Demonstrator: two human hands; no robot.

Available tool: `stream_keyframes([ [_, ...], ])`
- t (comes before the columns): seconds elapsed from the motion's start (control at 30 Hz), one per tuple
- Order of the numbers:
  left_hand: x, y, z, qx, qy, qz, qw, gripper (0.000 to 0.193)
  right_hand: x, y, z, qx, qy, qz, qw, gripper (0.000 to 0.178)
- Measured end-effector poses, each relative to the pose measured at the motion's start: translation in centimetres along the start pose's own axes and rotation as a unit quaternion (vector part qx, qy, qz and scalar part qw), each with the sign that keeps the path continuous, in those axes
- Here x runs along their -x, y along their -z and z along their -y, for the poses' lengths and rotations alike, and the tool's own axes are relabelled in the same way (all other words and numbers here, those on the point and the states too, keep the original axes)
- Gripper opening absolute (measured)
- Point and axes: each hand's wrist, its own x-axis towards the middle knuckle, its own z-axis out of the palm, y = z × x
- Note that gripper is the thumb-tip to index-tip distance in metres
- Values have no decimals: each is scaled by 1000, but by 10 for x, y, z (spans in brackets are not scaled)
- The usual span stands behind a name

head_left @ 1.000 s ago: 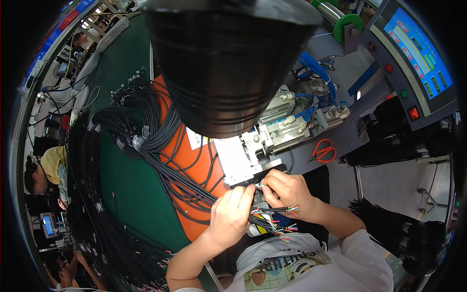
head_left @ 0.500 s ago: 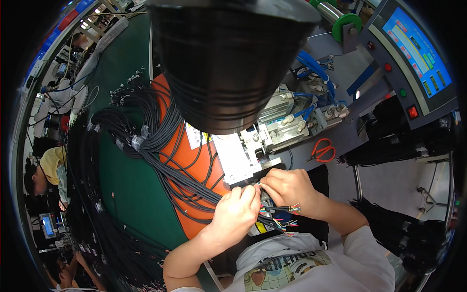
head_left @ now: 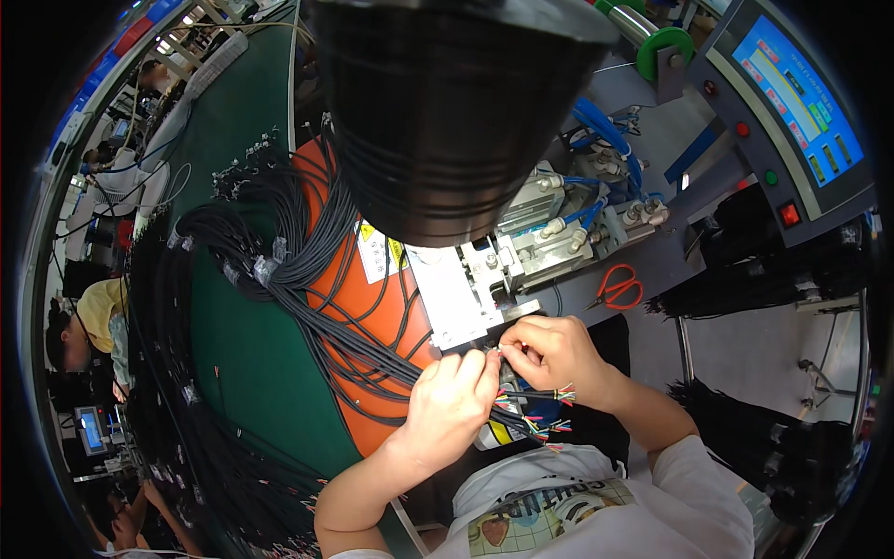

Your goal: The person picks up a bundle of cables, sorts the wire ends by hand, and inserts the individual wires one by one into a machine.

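My left hand (head_left: 449, 402) and my right hand (head_left: 559, 359) meet just in front of the metal fixture (head_left: 453, 298). Their fingers are closed in pinches, tip to tip, on what looks like the thin wires at a cable end; the fingers mostly hide these. Black cables (head_left: 363, 347) run from the left beneath my left hand. Their stripped ends, with several coloured wires (head_left: 557, 426), stick out below my right hand. A large black cylinder (head_left: 456, 121) hangs over the fixture and covers part of it.
An orange mat (head_left: 377, 377) lies on the green table (head_left: 233, 359), under the bundled cables. Red-handled scissors (head_left: 618, 287) rest right of the fixture, near pneumatic parts with blue tubes (head_left: 596, 121). A control screen (head_left: 792, 98) stands far right; more cable bundles (head_left: 773, 443) hang below it.
My right hand has shifted slightly up, and its fingers have curled differently, opening a gap behind the pinch. My left hand stays almost in place. The view has shifted slightly against the black cylinder.
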Motion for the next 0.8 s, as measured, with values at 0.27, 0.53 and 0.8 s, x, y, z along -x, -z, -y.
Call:
stream_keyframes([
  [0.27, 13, -5, 9, 61, 16, -59, 996, 43, 12, -15, -9, -75, -31, -46, 996, 9],
  [0.53, 8, 3, 7, 26, -13, 14, 999, 47, 10, -23, -5, -31, 65, -126, 989, 12],
  [0.8, 5, 2, 5, 32, 24, -2, 999, 46, 2, -7, 1, 78, 31, -39, 996, 5],
])
